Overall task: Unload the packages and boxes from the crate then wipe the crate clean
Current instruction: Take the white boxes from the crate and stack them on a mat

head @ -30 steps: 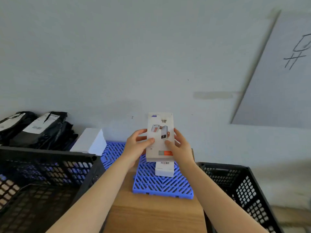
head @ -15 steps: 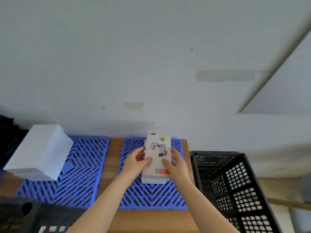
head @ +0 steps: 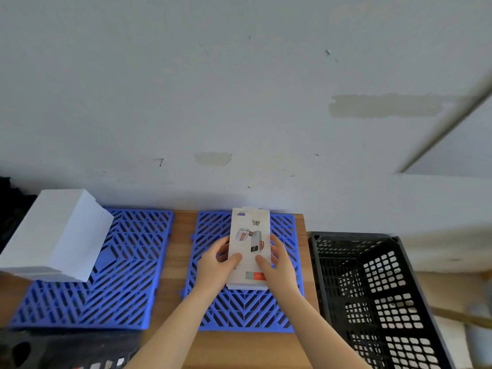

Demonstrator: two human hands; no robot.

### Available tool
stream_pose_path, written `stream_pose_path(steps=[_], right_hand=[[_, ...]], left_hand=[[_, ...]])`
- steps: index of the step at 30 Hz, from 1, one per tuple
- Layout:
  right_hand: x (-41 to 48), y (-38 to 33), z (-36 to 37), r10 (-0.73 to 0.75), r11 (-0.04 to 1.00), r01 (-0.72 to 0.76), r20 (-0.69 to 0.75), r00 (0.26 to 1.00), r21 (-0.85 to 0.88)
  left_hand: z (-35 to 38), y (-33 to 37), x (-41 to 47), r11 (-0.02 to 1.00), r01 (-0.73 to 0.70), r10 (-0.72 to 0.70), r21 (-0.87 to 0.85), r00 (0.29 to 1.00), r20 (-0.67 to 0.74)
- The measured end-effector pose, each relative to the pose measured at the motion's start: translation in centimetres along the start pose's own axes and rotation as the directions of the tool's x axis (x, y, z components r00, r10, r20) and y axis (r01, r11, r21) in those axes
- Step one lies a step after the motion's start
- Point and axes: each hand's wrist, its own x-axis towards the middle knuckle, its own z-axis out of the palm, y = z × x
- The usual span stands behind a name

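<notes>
Two hands on my feed, left hand (head: 215, 265) and right hand (head: 280, 265), pinch a power bank box (head: 249, 249) over a blue grid mat (head: 239, 310).

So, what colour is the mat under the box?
The mat is blue; head view shows it.

The power bank box (head: 250, 249) is smooth printed card with a faint sheen. Under it, the blue grid mat (head: 245, 310) is moulded plastic, slightly glossy, as is the second blue mat (head: 127, 275) left of the box. The bare tabletop (head: 183, 249) between them is smooth grained wood. Farther left of the box, the white carton (head: 58, 235) is matt card; right of it, the black crate (head: 372, 288) is dull perforated plastic.
</notes>
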Motion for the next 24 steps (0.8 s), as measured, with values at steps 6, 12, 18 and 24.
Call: stream_pose_path(steps=[6, 12, 18, 24], right_hand=[[-0.3, -0.8, 0.0, -0.026, 0.996, 0.028, 0.026, 0.999, -0.082], [-3.3, -4.5, -1.6, -0.137, 0.978, 0.117, -0.109, 0.985, -0.173], [-11.0, -8.9, -1.3, -0.340, 0.939, 0.332, -0.097, 0.935, -0.086], [-21.0, -12.6, 3.8, -0.536, 0.844, 0.537, 0.041, 0.843, -0.013]], left_hand=[[-0.3, 0.6, -0.4, 0.999, 0.001, -0.003, 0.052, 1.000, 0.025], [-2.8, 4.8, -2.6, 0.987, -0.077, 0.087, 0.141, 0.994, -0.062], [-8.5, 11.2, -10.6, 0.939, -0.303, 0.336, 0.164, 0.912, -0.235], [-15.3, 13.5, -22.6, 0.874, -0.468, 0.481, 0.134, 0.787, -0.386]])
